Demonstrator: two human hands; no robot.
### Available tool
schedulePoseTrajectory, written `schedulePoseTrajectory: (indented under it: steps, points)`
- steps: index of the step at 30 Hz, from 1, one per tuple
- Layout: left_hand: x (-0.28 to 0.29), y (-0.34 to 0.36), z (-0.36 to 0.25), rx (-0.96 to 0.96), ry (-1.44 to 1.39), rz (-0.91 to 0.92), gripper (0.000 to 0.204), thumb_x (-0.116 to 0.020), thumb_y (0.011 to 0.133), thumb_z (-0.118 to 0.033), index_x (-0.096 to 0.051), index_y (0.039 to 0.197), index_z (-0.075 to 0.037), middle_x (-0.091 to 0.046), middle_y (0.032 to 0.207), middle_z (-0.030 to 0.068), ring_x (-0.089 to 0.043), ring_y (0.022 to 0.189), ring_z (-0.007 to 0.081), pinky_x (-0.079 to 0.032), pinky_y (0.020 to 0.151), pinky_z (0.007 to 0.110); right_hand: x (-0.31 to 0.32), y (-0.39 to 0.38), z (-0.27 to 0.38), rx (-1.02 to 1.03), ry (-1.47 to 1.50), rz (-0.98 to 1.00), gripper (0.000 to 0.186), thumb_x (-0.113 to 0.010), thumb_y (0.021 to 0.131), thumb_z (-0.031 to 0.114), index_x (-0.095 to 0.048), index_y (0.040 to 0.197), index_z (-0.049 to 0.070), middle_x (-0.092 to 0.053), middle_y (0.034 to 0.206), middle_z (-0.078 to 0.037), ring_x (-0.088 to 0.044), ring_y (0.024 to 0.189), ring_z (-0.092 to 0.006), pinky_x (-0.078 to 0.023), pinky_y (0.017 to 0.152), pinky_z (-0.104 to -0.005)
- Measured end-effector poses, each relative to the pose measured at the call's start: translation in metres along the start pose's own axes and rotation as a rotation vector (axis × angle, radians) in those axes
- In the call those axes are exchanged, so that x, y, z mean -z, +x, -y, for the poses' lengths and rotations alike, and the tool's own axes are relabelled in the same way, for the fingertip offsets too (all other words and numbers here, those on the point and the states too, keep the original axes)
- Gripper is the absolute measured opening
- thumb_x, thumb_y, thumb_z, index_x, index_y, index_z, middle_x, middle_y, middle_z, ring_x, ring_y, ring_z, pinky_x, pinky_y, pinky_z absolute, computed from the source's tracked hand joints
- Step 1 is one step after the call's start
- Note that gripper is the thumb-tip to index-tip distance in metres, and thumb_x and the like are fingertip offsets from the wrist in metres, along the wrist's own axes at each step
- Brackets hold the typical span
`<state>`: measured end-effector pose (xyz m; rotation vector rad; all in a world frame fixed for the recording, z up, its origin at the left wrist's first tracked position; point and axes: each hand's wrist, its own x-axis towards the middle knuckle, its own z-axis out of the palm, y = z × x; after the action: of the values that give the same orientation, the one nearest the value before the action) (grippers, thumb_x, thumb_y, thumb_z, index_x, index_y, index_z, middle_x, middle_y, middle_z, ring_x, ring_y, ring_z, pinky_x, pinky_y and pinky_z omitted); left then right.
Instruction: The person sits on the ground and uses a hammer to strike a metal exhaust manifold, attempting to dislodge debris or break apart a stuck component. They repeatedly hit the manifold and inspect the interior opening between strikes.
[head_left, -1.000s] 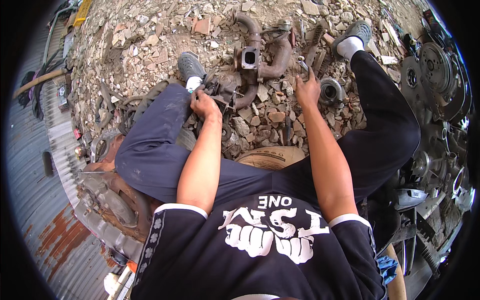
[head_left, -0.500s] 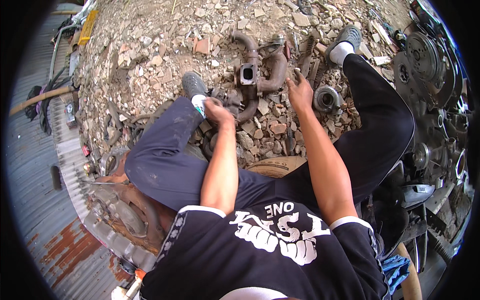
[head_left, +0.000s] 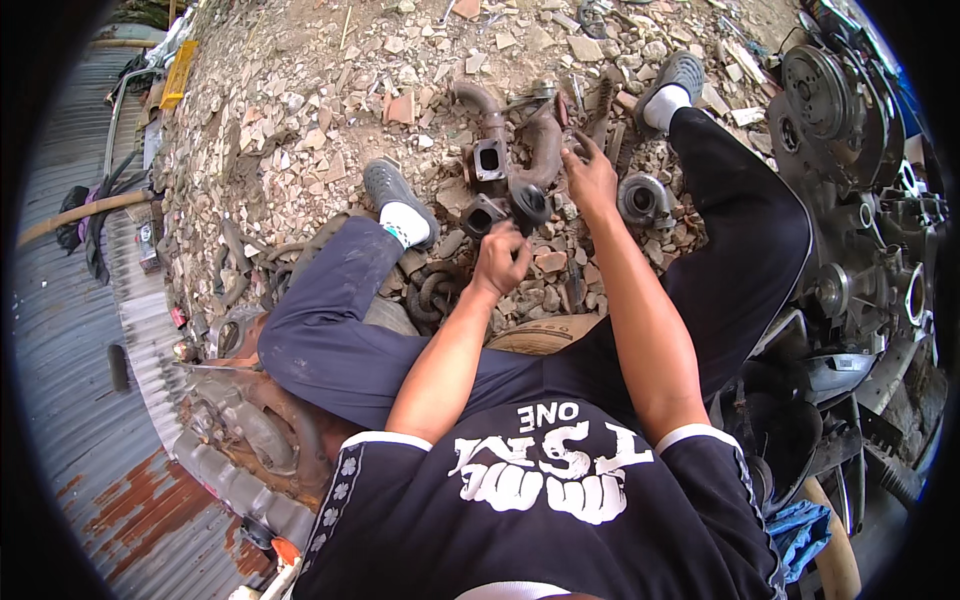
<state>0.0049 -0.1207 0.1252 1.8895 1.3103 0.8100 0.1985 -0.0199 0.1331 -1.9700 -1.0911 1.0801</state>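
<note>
A rusty exhaust manifold (head_left: pixel 541 148) with curved pipes and a square port lies on the rubble in front of me. Just on the near side of it is a dark turbocharger housing (head_left: pixel 482 217), with a square flange and a round opening facing up. My left hand (head_left: pixel 503 262) is curled at its near edge, fingers closed on it, partly blurred. Beside the manifold's right pipe, my right hand (head_left: pixel 590 180) has its thumb and fingers apart; contact with the pipe is hard to tell. A round snail-shaped compressor housing (head_left: pixel 643 201) rests to the right of that hand.
Broken stone and tile cover the ground. Long rusty metal strips (head_left: pixel 603 112) lie beyond my right hand. Engine parts (head_left: pixel 840 100) are piled along the right, and a metal engine casting (head_left: pixel 245 430) sits at lower left. Corrugated sheet (head_left: pixel 75 330) borders the left side.
My left hand has moved right and nearer to me. The turbocharger housing has shifted right and turned, so its openings now show. My right hand stays beside the manifold.
</note>
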Motion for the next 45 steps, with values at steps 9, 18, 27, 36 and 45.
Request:
schedulePoseTrajectory:
  steps: [9,18,27,36,45]
  points:
    - [-0.049,-0.041,0.021,-0.246,0.226,0.414,0.013,-0.072,0.077,-0.015,-0.072,0.070,-0.004,-0.070,0.078,0.0177,-0.068,0.080,0.0335,-0.054,0.086,0.043,0.012,0.003,-0.020,-0.096,-0.054,-0.060,0.052,-0.068,0.090,0.037,-0.063,0.135,0.013,-0.070,0.122,-0.020,-0.065,0.116,-0.0364,-0.048,0.102,-0.0428]
    - [-0.014,0.004,-0.014,0.026,0.031,0.023,0.028,-0.073,0.086,-0.015,-0.069,0.064,0.001,-0.066,0.063,0.0165,-0.065,0.055,0.0304,-0.051,0.054,0.037,0.015,0.002,-0.008,-0.024,0.031,-0.102,0.048,-0.067,0.091,0.033,-0.064,0.134,0.013,-0.070,0.121,-0.020,-0.065,0.116,-0.0363,-0.048,0.102,-0.0430]
    - [0.039,0.055,0.044,0.539,-0.563,-0.900,0.051,-0.068,0.097,-0.030,-0.059,0.059,0.003,-0.054,0.049,0.0024,-0.051,0.044,0.0129,-0.041,0.047,0.032,-0.001,0.010,-0.013,-0.086,-0.039,-0.044,0.049,-0.067,0.091,0.036,-0.063,0.136,0.017,-0.070,0.123,-0.016,-0.065,0.117,-0.0343,-0.048,0.102,-0.0411]
    - [0.063,0.103,0.092,0.813,-0.446,-0.742,0.042,-0.060,0.102,-0.036,-0.067,0.094,0.005,-0.065,0.066,0.0121,-0.058,0.060,0.0250,-0.048,0.064,0.040,-0.010,0.000,-0.022,-0.070,-0.073,0.072,0.049,-0.067,0.092,0.034,-0.062,0.138,0.016,-0.071,0.124,-0.013,-0.066,0.115,-0.0334,-0.049,0.101,-0.0399]
    - [-0.020,0.131,0.089,0.679,-0.215,-0.150,0.048,-0.040,0.108,-0.044,-0.061,0.122,-0.003,-0.072,0.104,0.0181,-0.069,0.089,0.0335,-0.055,0.077,0.045,-0.014,0.005,-0.014,-0.030,-0.069,0.099,0.047,-0.067,0.094,0.028,-0.061,0.138,0.010,-0.073,0.119,-0.015,-0.070,0.110,-0.0293,-0.051,0.096,-0.0371]
